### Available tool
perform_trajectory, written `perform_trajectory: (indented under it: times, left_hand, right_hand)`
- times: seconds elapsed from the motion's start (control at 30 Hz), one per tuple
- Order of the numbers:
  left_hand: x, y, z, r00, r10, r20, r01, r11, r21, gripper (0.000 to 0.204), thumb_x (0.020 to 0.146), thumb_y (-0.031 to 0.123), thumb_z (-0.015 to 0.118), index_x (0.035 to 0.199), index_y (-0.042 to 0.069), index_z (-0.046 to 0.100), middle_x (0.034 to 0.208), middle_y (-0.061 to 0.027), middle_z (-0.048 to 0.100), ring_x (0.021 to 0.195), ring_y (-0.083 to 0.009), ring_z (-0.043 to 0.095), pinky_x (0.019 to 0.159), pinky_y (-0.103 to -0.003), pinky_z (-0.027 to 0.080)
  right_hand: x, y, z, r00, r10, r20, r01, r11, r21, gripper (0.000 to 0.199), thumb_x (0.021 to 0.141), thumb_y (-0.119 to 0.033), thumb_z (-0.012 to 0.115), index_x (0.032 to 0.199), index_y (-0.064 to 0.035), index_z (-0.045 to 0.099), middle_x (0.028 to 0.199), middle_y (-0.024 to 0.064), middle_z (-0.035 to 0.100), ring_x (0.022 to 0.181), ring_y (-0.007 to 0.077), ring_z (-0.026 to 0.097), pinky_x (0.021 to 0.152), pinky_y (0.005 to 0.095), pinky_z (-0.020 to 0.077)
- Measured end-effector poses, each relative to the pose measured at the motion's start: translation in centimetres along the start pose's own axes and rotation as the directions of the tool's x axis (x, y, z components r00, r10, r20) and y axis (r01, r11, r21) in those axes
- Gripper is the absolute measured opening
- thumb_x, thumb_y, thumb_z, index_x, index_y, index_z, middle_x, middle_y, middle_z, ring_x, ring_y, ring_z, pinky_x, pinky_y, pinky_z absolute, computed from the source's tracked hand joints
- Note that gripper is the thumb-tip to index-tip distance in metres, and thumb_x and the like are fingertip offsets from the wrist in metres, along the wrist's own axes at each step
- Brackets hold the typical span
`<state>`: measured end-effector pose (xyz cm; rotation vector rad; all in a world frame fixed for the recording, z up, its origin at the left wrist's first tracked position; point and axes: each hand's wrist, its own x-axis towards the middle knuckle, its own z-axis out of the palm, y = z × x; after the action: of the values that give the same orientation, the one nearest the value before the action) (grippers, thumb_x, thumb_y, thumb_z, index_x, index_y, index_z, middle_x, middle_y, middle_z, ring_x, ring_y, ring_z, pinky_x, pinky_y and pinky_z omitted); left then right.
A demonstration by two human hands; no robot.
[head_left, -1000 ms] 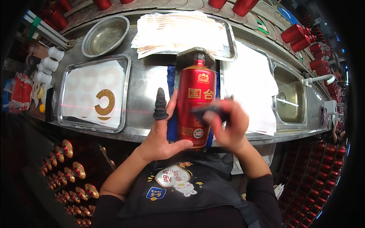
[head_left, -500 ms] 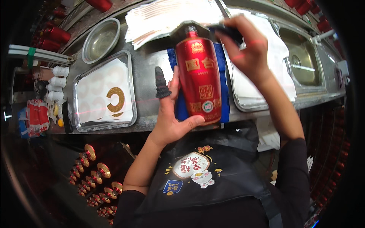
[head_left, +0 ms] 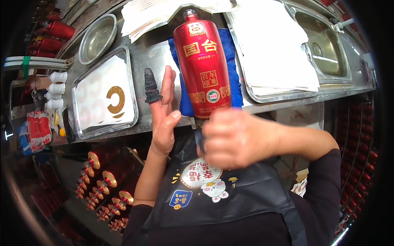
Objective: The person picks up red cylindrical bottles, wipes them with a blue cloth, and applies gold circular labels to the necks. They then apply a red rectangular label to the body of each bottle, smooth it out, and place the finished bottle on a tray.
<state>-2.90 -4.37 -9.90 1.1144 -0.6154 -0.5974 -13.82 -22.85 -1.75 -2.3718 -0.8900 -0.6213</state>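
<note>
A tall red bottle (head_left: 203,69) with gold markings lies on a blue cloth (head_left: 230,53) on the steel counter, neck pointing away from me. My left hand (head_left: 164,123) is open and flat just left of the bottle's lower part, with a black ribbed finger cover (head_left: 151,87) on its index finger. My right hand (head_left: 236,139) is blurred and closed at the bottle's base, covering it. A small dark object (head_left: 199,141) shows at its left edge. Whether this hand also touches the bottle I cannot tell.
A steel tray (head_left: 82,119) holding a white sheet with a gold ring sticker (head_left: 116,99) lies to the left, a steel bowl (head_left: 98,37) behind it. White sheets fill a tray (head_left: 271,41) on the right, beside a sink (head_left: 324,37). Red bottles (head_left: 106,180) are stacked under the counter.
My right hand came down from the bottle's neck to its base. My left hand let go of the bottle and opened. The bottle now rests on the blue cloth.
</note>
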Motion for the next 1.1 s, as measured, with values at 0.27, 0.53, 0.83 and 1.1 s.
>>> perform_trajectory:
  times: [0.27, 0.53, 0.83, 1.1]
  left_hand:
    - [0.6, 2.2, 2.6, 0.972, 0.003, 0.236, -0.156, 0.757, 0.635, 0.122, 0.074, 0.006, 0.084, 0.162, 0.001, 0.000, 0.167, -0.0228, 0.018, 0.152, -0.0315, 0.027, 0.124, -0.044, 0.023]
    - [1.5, 2.2, 2.8, 0.949, 0.116, 0.292, -0.315, 0.356, 0.880, 0.118, 0.069, 0.032, 0.092, 0.158, -0.005, 0.022, 0.153, -0.0210, 0.047, 0.143, -0.0313, 0.044, 0.116, -0.051, 0.025]
    - [1.5, 0.0, 1.7, 0.988, -0.065, 0.137, -0.020, 0.840, 0.542, 0.127, 0.066, 0.019, 0.097, 0.158, -0.001, 0.012, 0.148, -0.0185, 0.050, 0.134, -0.0287, 0.054, 0.117, -0.043, 0.033]
    - [1.9, -0.5, 1.2, 0.987, -0.079, 0.141, -0.005, 0.860, 0.511, 0.131, 0.067, 0.025, 0.097, 0.158, -0.001, 0.006, 0.153, -0.0226, 0.044, 0.146, -0.0342, 0.041, 0.120, -0.045, 0.026]
  right_hand:
    - [-3.7, -0.7, 0.1, 0.928, 0.272, -0.256, -0.281, 0.960, 0.002, 0.019, 0.076, -0.004, 0.079, 0.092, -0.0063, 0.070, 0.077, 0.0062, 0.059, 0.072, 0.0247, 0.063, 0.068, 0.0387, 0.0559]
    - [-0.5, 4.4, -0.9, 0.839, 0.328, -0.435, -0.427, 0.892, -0.150, 0.021, 0.080, -0.007, 0.080, 0.096, -0.0034, 0.067, 0.080, 0.0075, 0.064, 0.073, 0.0169, 0.065, 0.065, 0.0297, 0.0537]
    - [-6.2, -1.5, 4.7, 0.020, 0.925, -0.379, -0.632, 0.305, 0.712, 0.016, 0.091, -0.010, 0.076, 0.093, 0.0003, 0.063, 0.081, 0.0056, 0.067, 0.076, 0.0087, 0.061, 0.065, 0.0272, 0.0505]
    - [-1.9, -1.9, 1.3, 0.031, 0.889, -0.458, -0.727, 0.334, 0.600, 0.017, 0.090, -0.010, 0.077, 0.089, -0.0029, 0.062, 0.080, 0.0034, 0.067, 0.071, 0.0089, 0.060, 0.063, 0.0277, 0.0508]
